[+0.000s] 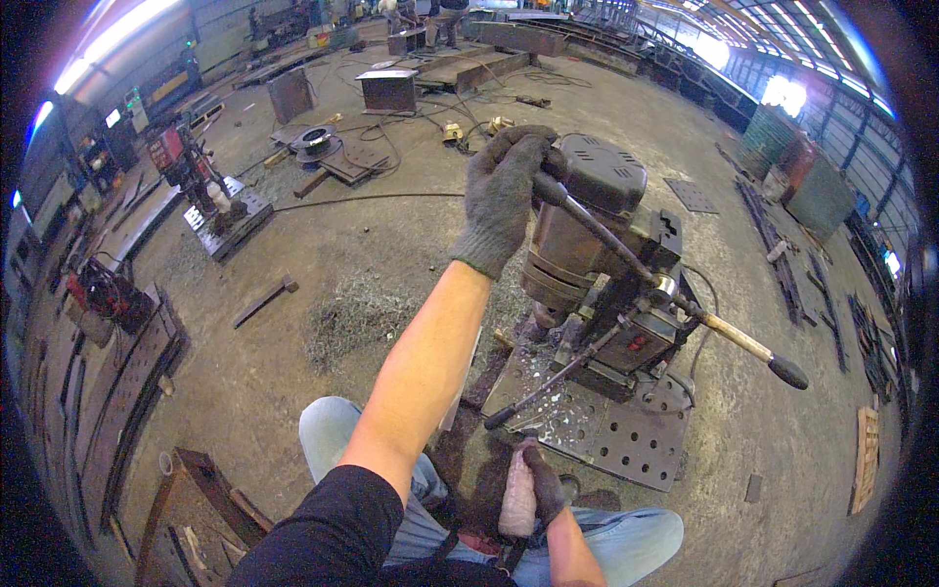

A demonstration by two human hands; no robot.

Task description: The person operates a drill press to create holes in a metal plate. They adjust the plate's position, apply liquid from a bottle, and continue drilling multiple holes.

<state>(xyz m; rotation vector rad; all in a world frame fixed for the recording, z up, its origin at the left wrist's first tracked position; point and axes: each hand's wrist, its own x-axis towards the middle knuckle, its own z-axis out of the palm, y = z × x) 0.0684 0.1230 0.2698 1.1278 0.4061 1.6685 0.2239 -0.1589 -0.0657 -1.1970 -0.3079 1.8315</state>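
My left hand, in a dark grey knit glove, is closed round the upper end of a feed lever on a magnetic drill press. Two more levers fan out from the same hub, one low toward me and one to the right with a black knob. The drill stands on a steel plate with rows of holes and scattered chips. Low in front of my body, my gloved right hand is wrapped round a pale pinkish bottle, held upright near the plate's close edge.
Metal shavings lie heaped on the floor left of the drill, with a hammer-like bar beyond. Another drill stands farther left. Cables cross the floor. Steel stock lines the right side, near large bins. People stand far back.
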